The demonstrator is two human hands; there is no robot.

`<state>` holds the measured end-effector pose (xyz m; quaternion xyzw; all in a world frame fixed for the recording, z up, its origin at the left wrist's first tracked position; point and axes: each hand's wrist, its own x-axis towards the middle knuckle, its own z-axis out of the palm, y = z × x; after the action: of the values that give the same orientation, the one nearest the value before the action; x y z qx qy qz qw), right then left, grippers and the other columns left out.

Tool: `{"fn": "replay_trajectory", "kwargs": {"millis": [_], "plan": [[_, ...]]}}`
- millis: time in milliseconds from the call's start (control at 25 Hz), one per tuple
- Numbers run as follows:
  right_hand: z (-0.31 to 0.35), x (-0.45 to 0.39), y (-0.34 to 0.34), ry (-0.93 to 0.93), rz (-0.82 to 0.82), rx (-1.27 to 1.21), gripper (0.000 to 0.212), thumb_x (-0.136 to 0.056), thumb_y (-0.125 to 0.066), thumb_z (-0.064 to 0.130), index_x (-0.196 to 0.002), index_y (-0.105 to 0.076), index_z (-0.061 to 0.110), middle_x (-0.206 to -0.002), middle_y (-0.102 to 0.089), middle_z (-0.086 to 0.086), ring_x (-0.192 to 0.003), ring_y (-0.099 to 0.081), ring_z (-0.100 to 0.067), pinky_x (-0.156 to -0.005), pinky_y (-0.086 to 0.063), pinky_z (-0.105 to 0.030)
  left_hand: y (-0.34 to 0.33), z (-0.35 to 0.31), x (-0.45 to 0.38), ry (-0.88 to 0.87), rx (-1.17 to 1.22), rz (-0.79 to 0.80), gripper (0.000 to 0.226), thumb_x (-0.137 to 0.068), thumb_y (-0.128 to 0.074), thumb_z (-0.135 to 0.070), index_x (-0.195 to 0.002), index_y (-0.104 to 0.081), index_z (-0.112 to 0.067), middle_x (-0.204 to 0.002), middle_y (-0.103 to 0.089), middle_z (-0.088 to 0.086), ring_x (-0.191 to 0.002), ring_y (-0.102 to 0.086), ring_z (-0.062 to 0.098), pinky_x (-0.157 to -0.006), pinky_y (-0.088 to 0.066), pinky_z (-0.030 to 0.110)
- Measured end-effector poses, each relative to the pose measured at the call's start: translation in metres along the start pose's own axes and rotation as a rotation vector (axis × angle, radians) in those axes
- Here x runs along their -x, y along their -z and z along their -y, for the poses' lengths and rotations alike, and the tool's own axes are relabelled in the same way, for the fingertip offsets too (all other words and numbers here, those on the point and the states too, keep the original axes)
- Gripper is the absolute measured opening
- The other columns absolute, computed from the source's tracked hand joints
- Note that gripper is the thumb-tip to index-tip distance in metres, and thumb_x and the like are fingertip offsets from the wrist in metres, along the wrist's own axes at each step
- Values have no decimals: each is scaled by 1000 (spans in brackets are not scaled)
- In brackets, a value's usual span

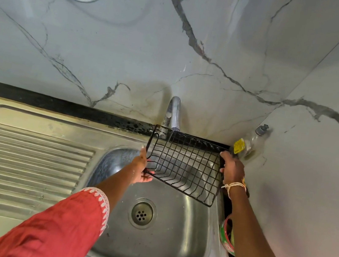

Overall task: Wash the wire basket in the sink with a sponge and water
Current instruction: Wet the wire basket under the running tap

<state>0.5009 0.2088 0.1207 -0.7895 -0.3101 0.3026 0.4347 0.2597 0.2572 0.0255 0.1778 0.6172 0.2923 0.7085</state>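
Note:
A black wire basket hangs tilted over the steel sink bowl, its far edge just under the tap spout. My left hand grips the basket's left end, thumb over the rim. My right hand grips the right end, fingers curled round the wire. No water stream is visible from the tap. No sponge is in view.
A clear soap bottle with a yellow label stands in the corner behind the basket. A red and green round tub sits on the sink's right edge under my right forearm. The ribbed draining board lies to the left. Marble walls close in behind and on the right.

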Motion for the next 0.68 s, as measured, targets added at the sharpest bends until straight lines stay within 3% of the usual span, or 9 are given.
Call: {"fn": "replay_trajectory", "kwargs": {"millis": [80,200,360,480,560,680], "plan": [[3,8,8,-18,33,18,67,-65,-56,64,-86,-63,1,-67,-58,-12,-60,-52,-26,-58,-41,-33,0,2,6,-8,21,-15,66,-94,-30,-63,-107,-55,-3,-81,-54,13,-68,-48,19,-61,-49,31],[8,20,21,-30,53,33,71,-66,-59,74,-69,-61,3,-61,-59,-12,-55,-53,-26,-57,-45,-34,-1,5,17,-18,68,-24,57,-95,-40,-57,-97,-56,-2,-72,-50,8,-59,-40,12,-51,-43,24],[16,32,36,-92,83,69,71,-69,-56,78,-88,-63,10,-65,-63,-8,-56,-57,-22,-55,-53,-32,-3,10,20,-5,104,-20,46,-94,-50,-51,-83,-53,-6,-69,-47,4,-56,-39,10,-41,-36,19],[26,39,43,-102,36,82,63,-70,-56,75,-85,-60,13,-69,-67,-9,-55,-58,-22,-62,-56,-34,-9,11,22,38,100,27,29,-95,-58,-29,-81,-53,-5,-67,-47,4,-54,-40,9,-45,-42,20],[32,42,46,-104,-2,95,57,-72,-56,71,-80,-60,15,-68,-69,-8,-51,-57,-21,-68,-58,-37,-13,12,28,67,54,45,18,-91,-62,-15,-81,-54,-3,-69,-48,7,-58,-43,13,-56,-48,25],[37,47,44,-131,1,45,51,-72,-60,67,-77,-57,17,-70,-68,-7,-59,-64,-21,-69,-60,-42,-19,10,40,69,64,28,25,-80,-70,-19,-94,-56,-5,-90,-54,8,-78,-52,19,-75,-49,36]]}}
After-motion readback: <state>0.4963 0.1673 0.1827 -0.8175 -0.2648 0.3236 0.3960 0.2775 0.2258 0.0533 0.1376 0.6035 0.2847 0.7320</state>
